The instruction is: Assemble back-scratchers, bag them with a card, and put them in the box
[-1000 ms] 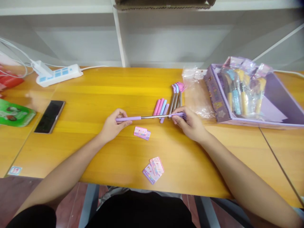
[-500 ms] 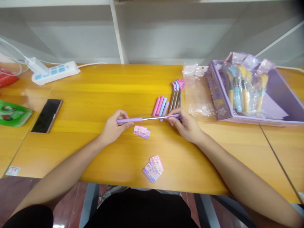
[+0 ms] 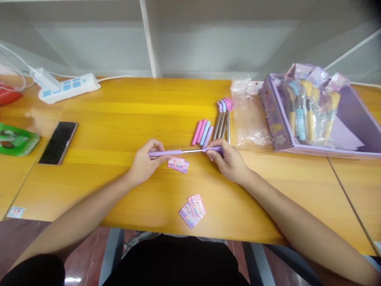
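Note:
A telescopic back scratcher [image 3: 190, 151] with a purple handle, a thin metal rod and a purple claw head is held level just above the yellow table [image 3: 119, 115]. My left hand [image 3: 145, 161] is closed round the purple handle. At the other end, my right hand [image 3: 228, 159] pinches the claw head. Behind the rod lie several more scratchers [image 3: 212, 125] with pink, blue and purple handles. Small pink cards [image 3: 177, 164] lie just below the rod.
A purple box [image 3: 274, 115] of wrapped scratchers stands at the right, with empty clear bags [image 3: 248, 119] beside it. More cards [image 3: 192, 205] lie near the front edge. At the left are a black phone [image 3: 58, 142], a white power strip [image 3: 68, 87] and a green packet [image 3: 16, 139].
My hands have come closer together and the visible metal rod has grown shorter. My right hand and the claw head have moved left towards the handle.

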Demonstrator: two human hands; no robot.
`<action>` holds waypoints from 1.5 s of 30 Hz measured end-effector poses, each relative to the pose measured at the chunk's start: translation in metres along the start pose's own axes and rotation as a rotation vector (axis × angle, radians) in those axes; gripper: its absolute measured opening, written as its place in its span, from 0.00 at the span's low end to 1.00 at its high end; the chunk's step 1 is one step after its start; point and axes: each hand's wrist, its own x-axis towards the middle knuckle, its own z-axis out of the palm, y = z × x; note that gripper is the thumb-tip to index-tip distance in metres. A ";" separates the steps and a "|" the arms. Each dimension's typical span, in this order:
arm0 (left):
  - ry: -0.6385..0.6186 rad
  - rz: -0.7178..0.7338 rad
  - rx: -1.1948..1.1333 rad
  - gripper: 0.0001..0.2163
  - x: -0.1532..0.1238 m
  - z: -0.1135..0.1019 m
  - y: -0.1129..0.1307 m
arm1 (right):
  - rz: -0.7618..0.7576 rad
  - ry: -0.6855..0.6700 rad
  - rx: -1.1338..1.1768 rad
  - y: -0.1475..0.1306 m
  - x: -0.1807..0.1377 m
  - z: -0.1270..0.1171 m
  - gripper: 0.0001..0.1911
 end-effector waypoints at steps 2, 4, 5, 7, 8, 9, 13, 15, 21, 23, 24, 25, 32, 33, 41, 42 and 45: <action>-0.003 0.002 -0.017 0.15 -0.001 0.001 0.001 | 0.003 0.000 0.002 0.000 -0.001 0.002 0.08; -0.011 0.004 -0.041 0.15 -0.001 0.002 0.002 | 0.011 -0.001 0.004 0.000 -0.002 0.003 0.08; -0.016 0.004 -0.054 0.15 -0.002 0.002 0.003 | 0.016 -0.002 0.004 0.000 -0.002 0.004 0.08; -0.023 0.004 -0.073 0.15 -0.002 0.003 0.003 | 0.024 -0.006 0.004 0.000 -0.002 0.005 0.09; -0.025 0.002 -0.078 0.15 -0.002 0.003 0.003 | 0.027 -0.008 0.005 0.000 -0.002 0.005 0.09; -0.025 0.000 -0.079 0.15 -0.002 0.003 0.002 | 0.029 -0.009 0.006 0.000 -0.002 0.006 0.09; -0.024 -0.004 -0.080 0.16 -0.002 0.003 0.002 | 0.030 -0.012 0.007 -0.002 -0.003 0.008 0.09; -0.032 -0.006 -0.081 0.16 -0.001 0.003 0.002 | 0.029 -0.007 0.009 -0.002 -0.002 0.007 0.10; -0.057 -0.003 -0.035 0.14 0.001 0.000 0.003 | 0.051 0.027 -0.012 0.003 0.003 -0.006 0.12; -0.024 -0.002 -0.010 0.14 0.002 -0.001 0.002 | 0.059 0.032 -0.017 0.006 0.003 -0.008 0.12; -0.011 -0.006 0.006 0.14 0.002 -0.002 0.001 | 0.060 0.027 -0.027 0.006 0.003 -0.008 0.12; -0.008 -0.012 0.028 0.13 0.003 -0.003 0.000 | 0.058 0.022 -0.044 0.006 0.003 -0.008 0.12; -0.095 0.002 0.151 0.11 0.006 -0.007 -0.001 | -0.013 -0.003 -0.160 -0.004 0.002 -0.009 0.11; -0.105 0.009 0.158 0.11 0.006 -0.007 -0.001 | -0.024 -0.008 -0.162 -0.005 0.002 -0.010 0.11; -0.101 0.051 0.249 0.08 0.006 -0.008 0.004 | -0.061 -0.033 -0.208 -0.006 0.004 -0.012 0.15; -0.104 0.054 0.250 0.08 0.007 -0.008 0.004 | -0.059 -0.034 -0.208 -0.006 0.004 -0.011 0.15; -0.110 0.066 0.250 0.08 0.007 -0.009 0.002 | -0.048 -0.026 -0.192 -0.006 0.002 -0.008 0.15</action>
